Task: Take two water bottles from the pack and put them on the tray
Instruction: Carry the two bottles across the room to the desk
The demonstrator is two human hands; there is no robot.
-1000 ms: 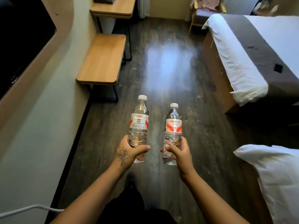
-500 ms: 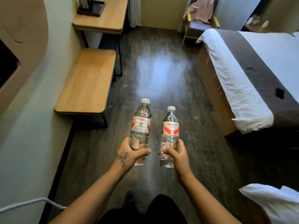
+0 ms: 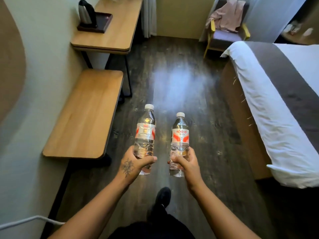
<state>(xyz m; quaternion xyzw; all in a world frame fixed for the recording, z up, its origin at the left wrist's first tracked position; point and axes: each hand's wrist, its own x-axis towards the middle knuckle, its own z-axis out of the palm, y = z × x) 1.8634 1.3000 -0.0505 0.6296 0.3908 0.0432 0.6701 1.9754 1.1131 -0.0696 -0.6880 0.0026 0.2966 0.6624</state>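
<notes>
Bottles [image 3: 144, 135] upright within curled fingers [image 3: 149, 159]

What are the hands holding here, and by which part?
Each holds one water bottle upright by its lower body, below the label: left hand on the left bottle, right hand on the right bottle.

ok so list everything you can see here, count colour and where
water bottles: 2, clear with white caps and red-white labels, one upright in each hand
tray: 1, dark, on the far desk
kettle: 1, silver and black, on the tray
desk: 1, light wood, far left by the wall
bench: 1, light wood, near left by the wall
bed: 1, white sheets with grey runner, right
armchair: 1, purple seat, yellow frame, far end, pink cloth draped on it
floor: dark wood
cable: 1, white, bottom left
left hand: tattooed, gripping one bottle
right hand: gripping the other bottle
</notes>
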